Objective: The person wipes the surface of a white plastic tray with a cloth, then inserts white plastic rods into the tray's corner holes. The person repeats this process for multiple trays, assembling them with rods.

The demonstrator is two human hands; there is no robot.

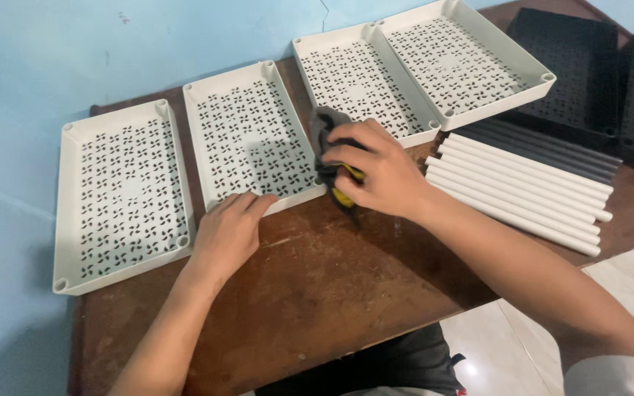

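Observation:
My right hand (376, 169) grips a dark grey cloth (322, 128) with a yellow part showing under the fingers, pressed against the near right corner of a white perforated tray (243, 132). My left hand (229, 227) lies flat on the near rim of that same tray, fingers spread, holding nothing. Another white perforated tray (122, 191) sits just to the left.
Two more white perforated trays (354, 77) (464, 62) lie at the back right, with black trays (574, 66) beyond. A row of white tubes (522, 191) and dark tubes (552, 147) lies on the brown wooden table (317, 293). A blue wall runs along the left.

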